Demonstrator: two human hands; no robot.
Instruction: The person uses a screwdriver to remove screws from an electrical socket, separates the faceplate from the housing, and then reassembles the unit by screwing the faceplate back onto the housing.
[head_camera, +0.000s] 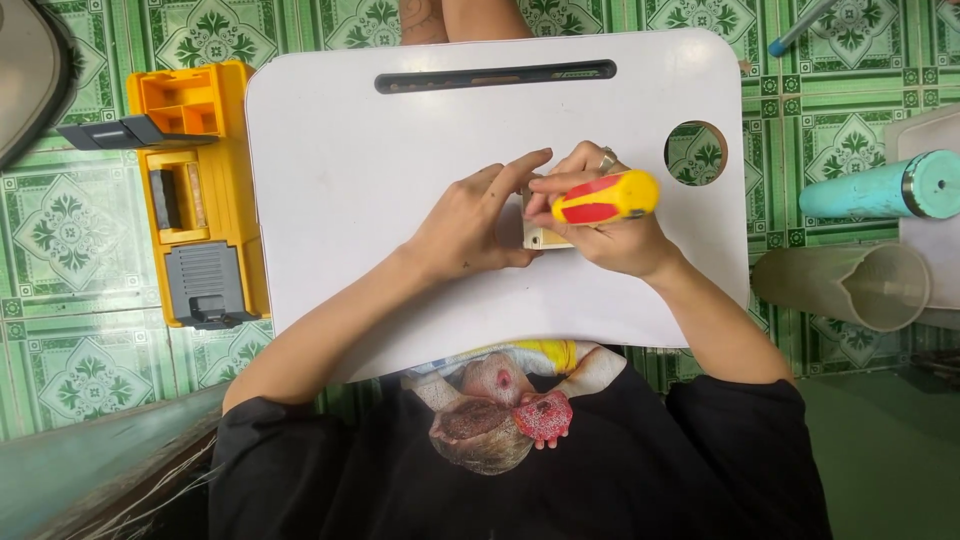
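From the head view, your right hand (600, 235) is closed around the screwdriver (605, 197), and your left hand (470, 225) pinches a small pale device (540, 238) near the right edge of the white lap table (330, 160); it seems a screw-working step, so keep the tip straight and the device steady.

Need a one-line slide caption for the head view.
Right hand grips red-yellow screwdriver; left hand steadies small pale device on white lap tray.

Yellow-red screwdriver (604, 198) over pale device (541, 238)
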